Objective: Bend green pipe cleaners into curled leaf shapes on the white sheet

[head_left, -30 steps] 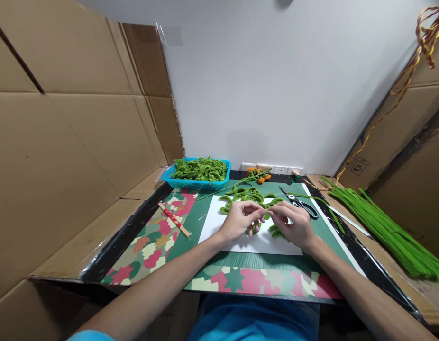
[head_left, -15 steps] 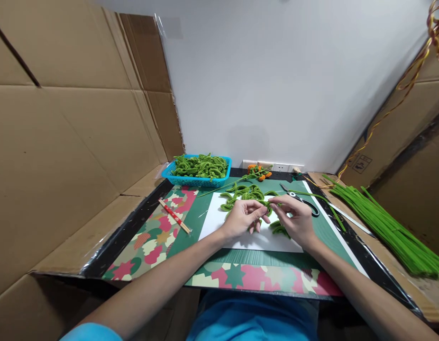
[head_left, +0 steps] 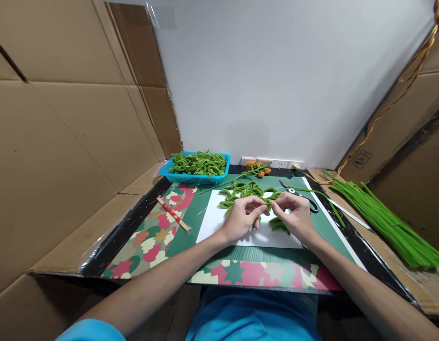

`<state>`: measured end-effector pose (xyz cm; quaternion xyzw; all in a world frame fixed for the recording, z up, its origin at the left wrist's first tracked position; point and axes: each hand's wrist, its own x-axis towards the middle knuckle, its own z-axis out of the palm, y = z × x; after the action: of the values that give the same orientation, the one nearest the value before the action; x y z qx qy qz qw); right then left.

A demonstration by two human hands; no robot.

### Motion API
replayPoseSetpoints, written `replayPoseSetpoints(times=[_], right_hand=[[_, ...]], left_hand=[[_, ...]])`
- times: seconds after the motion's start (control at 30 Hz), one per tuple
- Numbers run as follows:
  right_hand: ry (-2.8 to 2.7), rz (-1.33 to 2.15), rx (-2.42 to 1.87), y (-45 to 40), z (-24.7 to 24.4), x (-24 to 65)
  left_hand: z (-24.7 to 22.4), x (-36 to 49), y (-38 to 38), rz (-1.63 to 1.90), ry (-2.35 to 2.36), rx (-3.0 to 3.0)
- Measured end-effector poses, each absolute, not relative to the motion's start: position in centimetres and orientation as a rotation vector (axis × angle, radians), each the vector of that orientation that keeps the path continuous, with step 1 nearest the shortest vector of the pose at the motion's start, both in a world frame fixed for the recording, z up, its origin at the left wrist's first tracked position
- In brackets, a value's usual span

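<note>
Green chenille stem point(head_left: 268, 201) sits between the facing fingertips of the left hand point(head_left: 242, 218) and right hand point(head_left: 295, 215), thumb and finger of each pinched on it; neither is nearer, and its mostly hidden long axis cannot be told.

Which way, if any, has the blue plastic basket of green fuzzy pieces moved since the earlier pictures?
No: the blue plastic basket sits in the same place, just left of the white wall socket strip; only the whole view has shifted slightly.
</note>
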<state>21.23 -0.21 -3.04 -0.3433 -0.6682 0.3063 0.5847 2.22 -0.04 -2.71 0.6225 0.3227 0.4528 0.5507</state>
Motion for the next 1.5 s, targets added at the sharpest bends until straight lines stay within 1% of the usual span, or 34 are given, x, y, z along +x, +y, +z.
replayPoseSetpoints(times=[0.13, 0.33, 0.53, 0.63, 0.83, 1.13, 1.3, 1.5], right_hand=[[-1.614, 0.557, -0.823, -0.27, -3.01, 21.21], [-1.832, 0.048, -0.807, -0.22, -3.1, 21.32], [-1.961, -0.222, -0.771, -0.18, -3.39, 21.41], [-1.956, -0.238, -0.764, -0.11, -3.37, 21.43], [-1.965, -0.161, -0.752, 0.2, -3.45, 21.55], [-1.991, -0.14, -0.738, 0.19, -2.89, 21.84], [-2.021, -0.197, -0.778, 0.23, -3.05, 21.95], [-2.023, -0.313, -0.73, 0.17, -3.23, 21.95]], left_hand=[[-2.64, 2.25, -0.53, 1.139, 0.845, 1.617], [-2.67, 2.04, -0.76, 1.146, 0.939, 1.738], [-2.73, 2.01, -0.47, 1.156, 0.925, 1.725], [-2.59, 2.02, -0.4, 1.146, 0.911, 1.71], [-2.45, 2.02, -0.36, 1.153, 0.897, 1.66], [-2.26, 1.87, 0.07, 0.994, 0.811, 1.535], [-2.2, 1.88, -0.07, 1.013, 0.8, 1.518], [-1.88, 2.08, -0.34, 1.064, 0.84, 1.506]])
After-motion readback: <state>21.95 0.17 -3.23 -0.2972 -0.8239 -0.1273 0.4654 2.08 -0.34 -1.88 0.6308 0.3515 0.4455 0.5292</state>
